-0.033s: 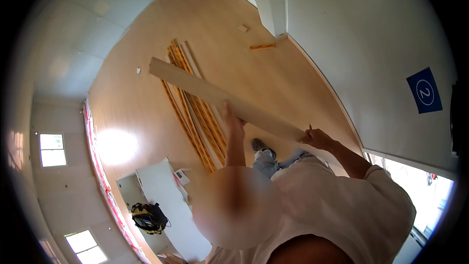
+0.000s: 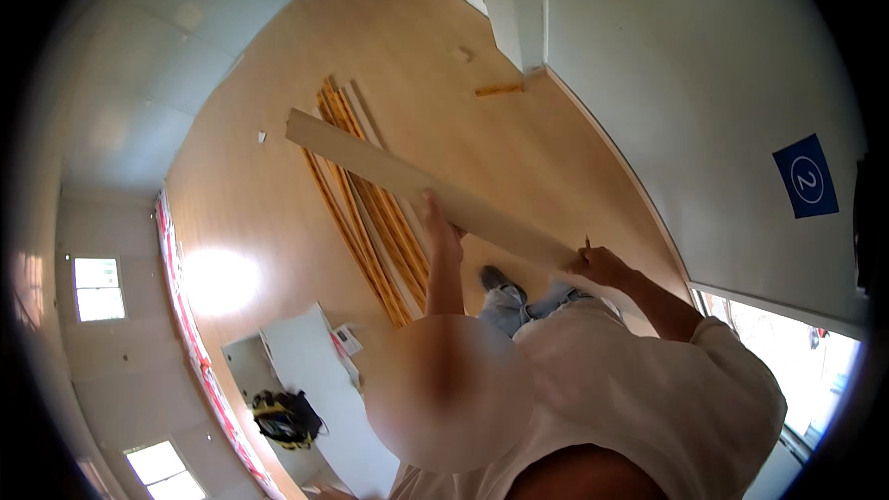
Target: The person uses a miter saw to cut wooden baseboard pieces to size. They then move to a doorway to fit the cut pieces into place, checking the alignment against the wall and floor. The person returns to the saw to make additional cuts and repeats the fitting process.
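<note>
A long, flat, pale beige board (image 2: 505, 223) slants across in front of me, from the upper left down to my right side. My left hand (image 2: 445, 236) grips it near its middle from the near edge, thumb side showing. At its near right end my right hand (image 2: 604, 268) is closed around the board. A thin, pointed, pencil-like stick (image 2: 586, 242) pokes up from the right hand's fingers. Below the board, a bundle of long wooden strips (image 2: 372, 222) with orange-brown faces lies on the floor, partly covered by it.
A short orange-brown strip (image 2: 499, 91) lies near the wall corner. At lower left, a black and yellow bag (image 2: 287, 418) rests by a large white panel (image 2: 347, 435). A pale wall with a blue sign (image 2: 806, 176) stands close on my right. Red-and-white packs (image 2: 190, 338) line the left wall.
</note>
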The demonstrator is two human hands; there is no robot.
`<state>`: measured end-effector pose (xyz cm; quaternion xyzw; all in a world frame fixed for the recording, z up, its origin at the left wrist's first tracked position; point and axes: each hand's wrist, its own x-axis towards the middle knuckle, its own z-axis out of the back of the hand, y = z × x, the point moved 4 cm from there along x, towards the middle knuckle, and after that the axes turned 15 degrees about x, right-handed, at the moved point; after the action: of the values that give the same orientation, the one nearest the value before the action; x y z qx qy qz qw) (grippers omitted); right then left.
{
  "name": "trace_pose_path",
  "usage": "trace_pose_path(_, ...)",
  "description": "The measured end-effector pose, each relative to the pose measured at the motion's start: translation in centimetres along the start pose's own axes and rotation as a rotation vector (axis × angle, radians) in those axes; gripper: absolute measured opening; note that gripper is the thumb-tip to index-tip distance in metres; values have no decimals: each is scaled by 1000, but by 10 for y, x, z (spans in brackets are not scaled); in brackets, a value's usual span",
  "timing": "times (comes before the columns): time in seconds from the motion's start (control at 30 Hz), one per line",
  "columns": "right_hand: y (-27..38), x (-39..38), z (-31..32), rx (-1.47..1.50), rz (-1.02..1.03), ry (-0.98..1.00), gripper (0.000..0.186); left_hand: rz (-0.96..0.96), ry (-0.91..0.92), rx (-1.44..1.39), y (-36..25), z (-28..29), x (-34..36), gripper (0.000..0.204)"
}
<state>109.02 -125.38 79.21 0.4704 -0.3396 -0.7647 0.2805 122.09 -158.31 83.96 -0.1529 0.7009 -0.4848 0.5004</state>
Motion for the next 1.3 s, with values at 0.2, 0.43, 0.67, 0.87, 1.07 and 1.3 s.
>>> trace_pose_path(0.2,100,79,-19,-77,-143,-242,56,117,219,308,-58,52,149,56)
trace_pose_path(0.43,143,235,-18,-16,-428,-329,60,223,318,343,0,130,320,28)
trace_pose_path(0.67,220,412,36,192,-410,-353,61,697,521,1290,94,401,355,47)
trace_pose_path(0.87,269,553,79,260,-586,-387,68,730,63,648,-18,457,422,30)
trace_pose_path(1.07,230,661,34,432,-629,-390,71,200,520,1233,-96,460,616,28)
trace_pose_path(1.3,287,683,-19,361,-899,-619,68,353,487,993,-303,409,875,28)
